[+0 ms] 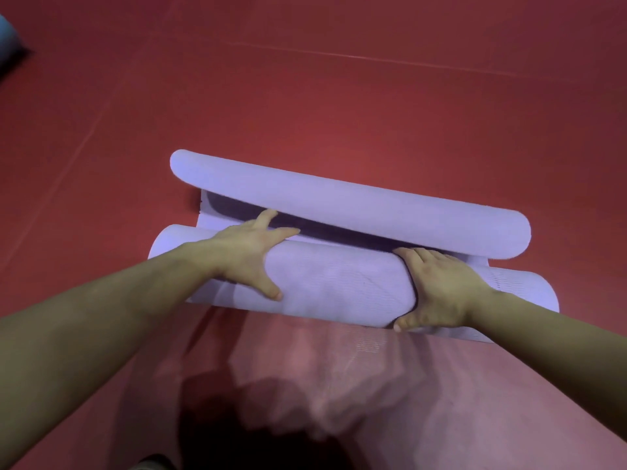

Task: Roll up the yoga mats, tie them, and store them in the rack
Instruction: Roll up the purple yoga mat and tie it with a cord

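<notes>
Across the middle of the frame, a lavender yoga mat (339,283) lay on a red floor (339,79), most of it wound into a thick roll running from left to lower right. Its free end (349,201) curled up and back over the roll just behind the hands, leaving a dark gap beneath.

The left hand (251,256) pressed down on the roll's left half, fingers spread wide and fairly straight, thumb stretched toward the near side. The right hand (437,293) wrapped the roll's right half, fingers bent over the far side and thumb hooked under the near edge.

At the upper left edge sat a blurred dark object (10,39). A shadow (220,418) fell on the floor at the bottom.
</notes>
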### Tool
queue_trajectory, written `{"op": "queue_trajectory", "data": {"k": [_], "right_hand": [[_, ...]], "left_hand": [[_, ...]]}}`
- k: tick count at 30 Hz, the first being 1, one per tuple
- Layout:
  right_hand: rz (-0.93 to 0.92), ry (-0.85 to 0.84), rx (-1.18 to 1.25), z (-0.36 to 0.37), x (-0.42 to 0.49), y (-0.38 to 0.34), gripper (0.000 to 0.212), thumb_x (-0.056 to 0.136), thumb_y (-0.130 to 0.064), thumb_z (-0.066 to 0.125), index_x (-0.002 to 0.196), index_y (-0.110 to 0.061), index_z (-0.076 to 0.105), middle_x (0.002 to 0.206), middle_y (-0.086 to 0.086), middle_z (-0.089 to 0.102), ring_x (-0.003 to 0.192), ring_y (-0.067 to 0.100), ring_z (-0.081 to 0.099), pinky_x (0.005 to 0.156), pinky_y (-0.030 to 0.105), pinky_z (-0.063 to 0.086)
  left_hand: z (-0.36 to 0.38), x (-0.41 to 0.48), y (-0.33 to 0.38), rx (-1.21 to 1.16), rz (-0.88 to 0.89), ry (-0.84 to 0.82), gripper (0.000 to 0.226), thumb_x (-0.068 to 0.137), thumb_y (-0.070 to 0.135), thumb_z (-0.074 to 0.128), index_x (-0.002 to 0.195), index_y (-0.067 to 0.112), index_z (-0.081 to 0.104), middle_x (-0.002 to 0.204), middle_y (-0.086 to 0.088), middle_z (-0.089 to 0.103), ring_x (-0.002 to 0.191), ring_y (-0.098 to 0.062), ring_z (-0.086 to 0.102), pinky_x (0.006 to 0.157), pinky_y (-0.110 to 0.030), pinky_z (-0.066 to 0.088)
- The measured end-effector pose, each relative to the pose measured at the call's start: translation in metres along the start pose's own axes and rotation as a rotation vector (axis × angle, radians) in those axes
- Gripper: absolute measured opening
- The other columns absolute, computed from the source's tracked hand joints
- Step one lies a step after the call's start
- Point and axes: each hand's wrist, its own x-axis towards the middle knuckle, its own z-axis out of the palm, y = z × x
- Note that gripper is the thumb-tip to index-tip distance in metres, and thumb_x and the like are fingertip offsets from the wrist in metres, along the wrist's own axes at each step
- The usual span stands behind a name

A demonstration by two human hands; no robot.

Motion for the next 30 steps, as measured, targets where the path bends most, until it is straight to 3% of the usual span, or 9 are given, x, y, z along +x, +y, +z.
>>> {"op": "queue_trajectory", "data": {"k": [4,7,12,15,19,21,25,28,30], "right_hand": [[-0.005,0.028,-0.023,0.0,0.0,-0.001,0.123,0.046,-0.086,0.064,0.147,-0.023,0.03,0.142,-0.005,0.05,0.127,0.019,0.051,0.105,0.033,0.041],[-0.011,0.063,-0.058,0.002,-0.002,-0.003,0.125,0.047,-0.087,0.062,0.148,-0.022,0.029,0.141,-0.005,0.053,0.126,0.018,0.054,0.105,0.033,0.042],[-0.016,-0.028,-0.031,-0.007,0.001,0.005,0.135,0.045,-0.085,0.063,0.153,-0.022,0.013,0.141,-0.007,0.052,0.116,0.017,0.059,0.092,0.033,0.049],[-0.011,-0.083,0.034,-0.006,0.002,0.007,0.137,0.047,-0.081,0.068,0.153,-0.022,0.006,0.14,-0.006,0.052,0.118,0.018,0.056,0.094,0.034,0.048],[-0.011,-0.095,0.12,-0.003,0.004,0.009,0.146,0.045,-0.08,0.071,0.156,-0.024,-0.006,0.16,-0.004,0.021,0.14,0.021,0.035,0.11,0.035,0.039],[-0.018,-0.104,0.142,-0.003,0.005,0.011,0.15,0.043,-0.082,0.07,0.156,-0.025,-0.01,0.162,-0.006,0.01,0.146,0.021,0.024,0.115,0.037,0.034],[-0.019,-0.033,0.177,0.001,0.004,0.015,0.13,0.042,-0.08,0.069,0.147,-0.023,0.017,0.135,-0.006,0.031,0.129,0.019,0.037,0.105,0.037,0.042],[-0.072,0.138,0.119,0.002,-0.002,0.019,0.103,0.046,-0.081,0.068,0.124,-0.019,0.041,0.11,-0.008,0.038,0.106,0.02,0.047,0.088,0.033,0.045],[-0.111,0.2,0.019,0.003,-0.005,0.018,0.105,0.046,-0.085,0.066,0.123,-0.017,0.047,0.108,-0.003,0.048,0.099,0.022,0.051,0.084,0.038,0.048]], "left_hand": [[0.017,-0.01,0.002,0.165,0.073,0.156,0.121,0.049,0.084,0.062,0.152,0.03,0.026,0.141,-0.001,0.035,0.127,-0.022,0.041,0.107,-0.037,0.036],[0.025,-0.014,0.004,0.234,0.102,0.184,0.129,0.045,0.089,0.058,0.153,0.025,0.027,0.135,0.002,0.043,0.121,-0.018,0.045,0.103,-0.035,0.038],[0.013,-0.014,0.006,0.119,0.074,0.075,0.112,0.048,0.088,0.06,0.145,0.037,0.033,0.126,0.016,0.049,0.118,-0.01,0.048,0.098,-0.036,0.043],[0.02,-0.015,0.008,0.054,0.053,0.082,0.107,0.05,0.085,0.063,0.141,0.034,0.039,0.126,0.014,0.053,0.117,-0.012,0.051,0.1,-0.036,0.043],[0.048,-0.031,0.015,0.113,0.136,0.417,0.104,0.054,0.076,0.062,0.14,0.017,0.05,0.131,-0.007,0.053,0.115,-0.029,0.054,0.099,-0.042,0.043],[0.066,-0.042,0.024,0.233,0.156,0.473,0.117,0.052,0.08,0.06,0.142,0.008,0.046,0.136,-0.019,0.049,0.121,-0.038,0.049,0.104,-0.053,0.041],[0.07,-0.035,0.03,0.327,0.15,0.463,0.122,0.044,0.069,0.076,0.14,0.002,0.043,0.13,-0.021,0.053,0.114,-0.041,0.054,0.101,-0.055,0.045],[0.049,-0.025,0.022,0.214,0.146,0.403,0.112,0.048,0.071,0.059,0.139,0.006,0.047,0.124,-0.012,0.056,0.104,-0.033,0.057,0.092,-0.045,0.05],[0.039,-0.02,0.018,0.167,0.145,0.362,0.112,0.046,0.072,0.059,0.139,0.011,0.047,0.121,-0.006,0.056,0.102,-0.028,0.056,0.089,-0.042,0.051]]}}
